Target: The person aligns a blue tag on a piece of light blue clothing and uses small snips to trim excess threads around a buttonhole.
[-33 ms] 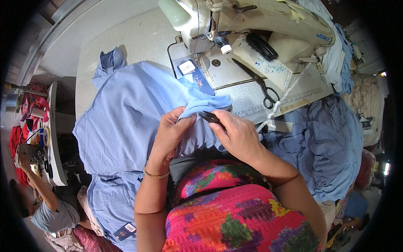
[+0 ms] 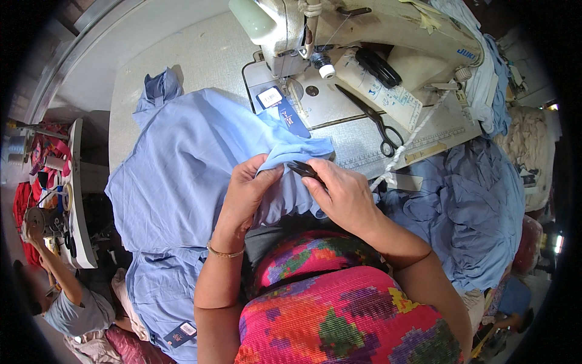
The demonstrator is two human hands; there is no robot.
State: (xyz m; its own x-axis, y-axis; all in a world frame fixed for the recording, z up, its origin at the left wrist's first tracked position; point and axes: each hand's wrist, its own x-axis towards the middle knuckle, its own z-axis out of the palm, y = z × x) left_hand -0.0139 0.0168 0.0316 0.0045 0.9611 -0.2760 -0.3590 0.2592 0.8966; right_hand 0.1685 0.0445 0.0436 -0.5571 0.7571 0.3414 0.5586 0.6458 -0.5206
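A light blue shirt (image 2: 176, 158) spreads over the sewing table and hangs past its near edge. My left hand (image 2: 250, 185) pinches a fold of it between thumb and fingers. Black thread snips (image 2: 303, 169) sit in my right hand (image 2: 345, 197), which is closed around them, their tips beside the pinched fabric. Just beyond my hands, a dark blue tag (image 2: 284, 112) with a white label lies on the machine's plate, partly against the shirt.
A sewing machine (image 2: 424, 30) stands across the far side. Black scissors (image 2: 376, 121) lie on its bed, near a twisted white cord (image 2: 418, 136). Bunched blue garments (image 2: 454, 206) hang at the right. Another person (image 2: 79, 309) works at the far left.
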